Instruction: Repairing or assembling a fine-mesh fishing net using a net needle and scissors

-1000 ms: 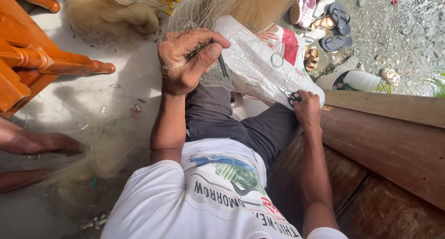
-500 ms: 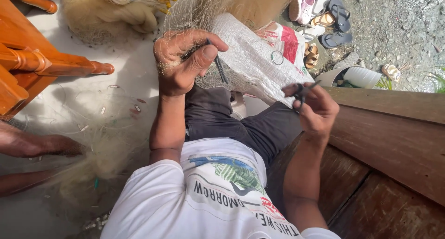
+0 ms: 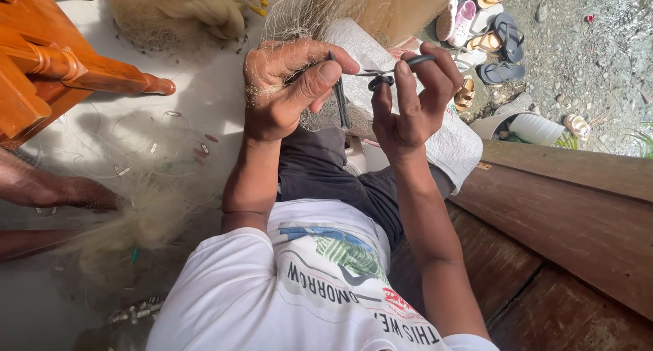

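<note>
My left hand is raised in front of me, pinching a bunch of fine pale fishing net together with a thin dark tool that hangs down from the fingers. My right hand is right beside it, holding small black-handled scissors whose blades point left at my left thumb and the net. Across my lap lies a white woven sack over dark trousers.
An orange wooden furniture leg juts in at upper left. Another person's bare foot rests on the pale floor at left. A net heap lies at the top. Brown wooden planks run along the right. Several sandals sit on gravel.
My right hand has lifted from my lap near the plank, carrying the scissors up and left to meet my left hand. The left hand stayed up holding the net.
</note>
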